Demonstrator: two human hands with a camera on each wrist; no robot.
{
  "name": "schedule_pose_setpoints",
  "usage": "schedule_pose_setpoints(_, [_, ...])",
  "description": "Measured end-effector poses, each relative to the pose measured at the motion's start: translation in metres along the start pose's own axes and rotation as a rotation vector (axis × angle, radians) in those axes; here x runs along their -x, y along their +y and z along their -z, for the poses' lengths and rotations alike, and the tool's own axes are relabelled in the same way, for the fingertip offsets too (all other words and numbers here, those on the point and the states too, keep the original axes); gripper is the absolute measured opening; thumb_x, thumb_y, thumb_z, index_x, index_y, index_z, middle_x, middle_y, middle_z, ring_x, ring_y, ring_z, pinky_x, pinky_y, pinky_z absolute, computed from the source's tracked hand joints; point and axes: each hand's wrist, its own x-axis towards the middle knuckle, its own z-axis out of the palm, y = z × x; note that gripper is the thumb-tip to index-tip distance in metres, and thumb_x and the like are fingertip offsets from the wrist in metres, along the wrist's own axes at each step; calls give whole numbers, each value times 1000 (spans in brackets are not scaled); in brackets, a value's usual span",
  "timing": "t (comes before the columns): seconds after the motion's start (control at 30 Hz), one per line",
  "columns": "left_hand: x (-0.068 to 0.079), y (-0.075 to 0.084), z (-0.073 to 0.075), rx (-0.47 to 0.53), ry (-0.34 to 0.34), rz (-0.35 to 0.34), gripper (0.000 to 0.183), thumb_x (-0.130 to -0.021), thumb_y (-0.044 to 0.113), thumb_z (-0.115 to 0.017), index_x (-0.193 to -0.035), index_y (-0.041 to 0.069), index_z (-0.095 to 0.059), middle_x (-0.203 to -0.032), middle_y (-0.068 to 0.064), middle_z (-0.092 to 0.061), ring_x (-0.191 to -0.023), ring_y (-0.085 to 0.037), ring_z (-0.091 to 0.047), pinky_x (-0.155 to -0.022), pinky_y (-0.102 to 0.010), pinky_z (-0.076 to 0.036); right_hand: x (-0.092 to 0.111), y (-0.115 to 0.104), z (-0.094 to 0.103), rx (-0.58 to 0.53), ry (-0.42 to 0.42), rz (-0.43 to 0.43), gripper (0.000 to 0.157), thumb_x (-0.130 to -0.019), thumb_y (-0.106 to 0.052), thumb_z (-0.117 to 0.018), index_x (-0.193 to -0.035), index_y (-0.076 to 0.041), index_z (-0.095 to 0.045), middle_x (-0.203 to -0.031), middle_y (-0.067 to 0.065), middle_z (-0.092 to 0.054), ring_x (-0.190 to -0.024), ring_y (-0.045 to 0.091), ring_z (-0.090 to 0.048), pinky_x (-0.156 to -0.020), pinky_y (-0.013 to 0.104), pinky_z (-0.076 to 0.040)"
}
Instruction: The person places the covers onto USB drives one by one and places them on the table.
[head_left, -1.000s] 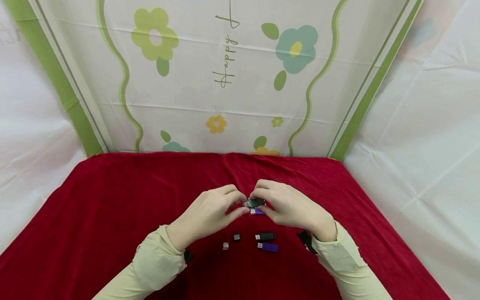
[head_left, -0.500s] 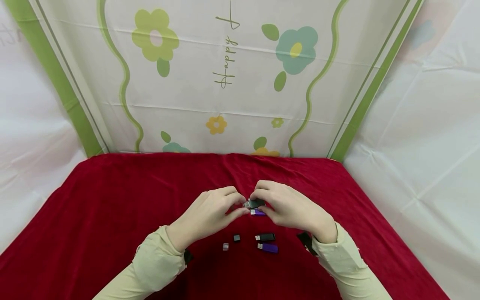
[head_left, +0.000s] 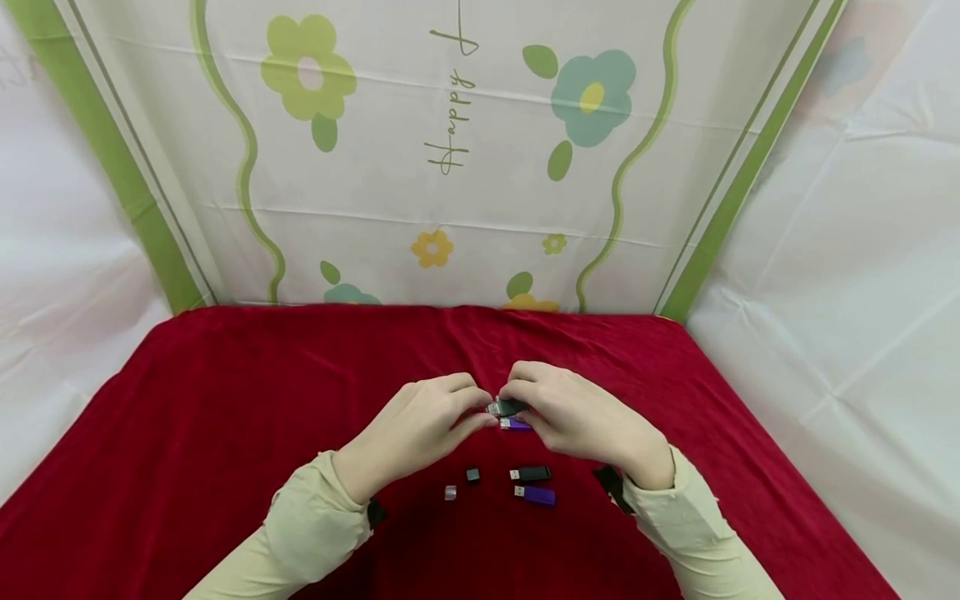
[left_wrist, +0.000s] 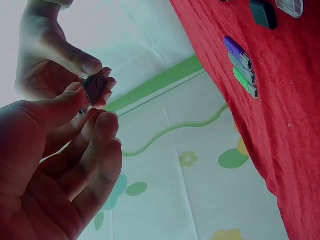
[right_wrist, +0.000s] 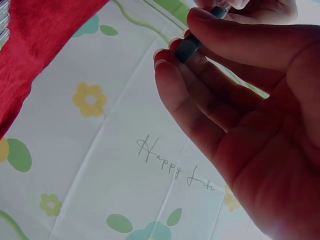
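We find two drives uncapped; right hand grips, left hand pinches another drive, which we judge unfinished.

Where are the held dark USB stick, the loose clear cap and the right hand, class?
Held dark USB stick (left_wrist: 93, 90), left wrist view: dark body.
Loose clear cap (head_left: 450, 492), head view: middle.
Right hand (head_left: 579, 410), head view: back.

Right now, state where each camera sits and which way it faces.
Head: worn on the head, facing forward and down over the red cloth; left hand, right hand and sleeves show.
Left wrist: on that wrist, facing its hand's work, printed backdrop behind; left hand near, right hand beyond.
Right wrist: on that wrist, facing its hand's work; right hand near, left hand at top.
Both wrist views show the held dark USB stick.
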Motion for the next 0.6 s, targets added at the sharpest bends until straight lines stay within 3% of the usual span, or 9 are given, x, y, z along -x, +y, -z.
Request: schedule_pose_setpoints(0.6, [1,-3,-5,-46,20,-35,15,-87,20,-78,-93,7,-72,-82,3,-60,-61,-6,-51,-54,-15,-43,-2,-1,-4,33,-13,18,21,-81,9,-72,-89,-9,-66,-83,-3,-51,-73,6,-47,-68,17,-43])
